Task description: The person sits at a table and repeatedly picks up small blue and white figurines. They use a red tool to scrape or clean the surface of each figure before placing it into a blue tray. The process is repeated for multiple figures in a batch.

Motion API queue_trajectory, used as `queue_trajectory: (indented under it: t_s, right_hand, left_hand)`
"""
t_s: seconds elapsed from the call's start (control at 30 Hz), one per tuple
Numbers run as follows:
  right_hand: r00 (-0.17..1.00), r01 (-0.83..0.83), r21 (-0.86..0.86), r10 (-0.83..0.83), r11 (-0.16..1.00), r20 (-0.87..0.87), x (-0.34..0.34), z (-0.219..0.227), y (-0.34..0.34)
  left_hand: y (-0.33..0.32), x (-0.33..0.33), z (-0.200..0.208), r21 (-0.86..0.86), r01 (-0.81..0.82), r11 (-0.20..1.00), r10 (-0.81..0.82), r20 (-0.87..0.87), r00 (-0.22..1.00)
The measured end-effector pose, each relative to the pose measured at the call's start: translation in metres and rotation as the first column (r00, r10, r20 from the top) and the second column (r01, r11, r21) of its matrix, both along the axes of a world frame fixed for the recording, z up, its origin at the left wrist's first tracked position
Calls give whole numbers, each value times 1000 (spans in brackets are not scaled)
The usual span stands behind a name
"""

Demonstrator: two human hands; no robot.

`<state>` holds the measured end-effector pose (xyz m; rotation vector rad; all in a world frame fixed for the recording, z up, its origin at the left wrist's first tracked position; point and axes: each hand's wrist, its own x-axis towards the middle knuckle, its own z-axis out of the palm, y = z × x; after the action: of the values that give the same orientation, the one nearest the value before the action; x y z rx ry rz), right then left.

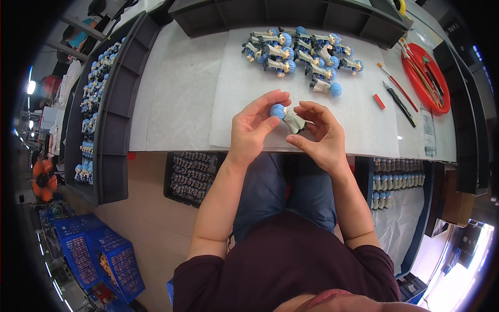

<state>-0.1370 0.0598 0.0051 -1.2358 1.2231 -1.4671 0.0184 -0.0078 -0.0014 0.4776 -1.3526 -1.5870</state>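
A small figurine [294, 122] with blue hair and a pale grey cape lies tilted between my hands, just above the table's near part. Around its blue head, my left hand [250, 127] closes with the thumb and fingers. My right hand [326, 132] curls about the lower end of the cape, thumb below and fingers behind; part of the base is hidden there. Beyond my hands, several similar figurines [279, 66] lie in a loose group on a white foam sheet [228, 99]. The closest one [326, 87] is slightly apart from the rest.
To the right are a red oval tray [446, 104] with brushes, a red-handled brush [400, 88], a black craft knife [400, 105] and a small red block [379, 101]. Grey crates [115, 104] stand left and behind. Trays of figurines [397, 182] sit below the table edge.
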Motion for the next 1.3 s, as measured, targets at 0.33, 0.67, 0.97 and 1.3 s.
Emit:
queue_trajectory:
  t_s: [0.33,0.67,0.97,1.3]
  right_hand:
    - [986,134,-120,-120,984,117,-30,1,22]
    - [180,982,-12,-963,186,-201,-231,-84,237]
    - [105,989,145,-656,-6,-747,-233,-173,286]
    - [50,985,-63,-618,160,-785,-238,-170,280]
  left_hand:
    - [-3,2,-10,-89,12,996,-6,59,998]
    - [-2,-1,-8,-86,9,996,13,258,966]
    - [-1,-5,-7,-101,-34,994,64,312,948]
    - [3,-6,-9,-34,-96,995,102,276,956]
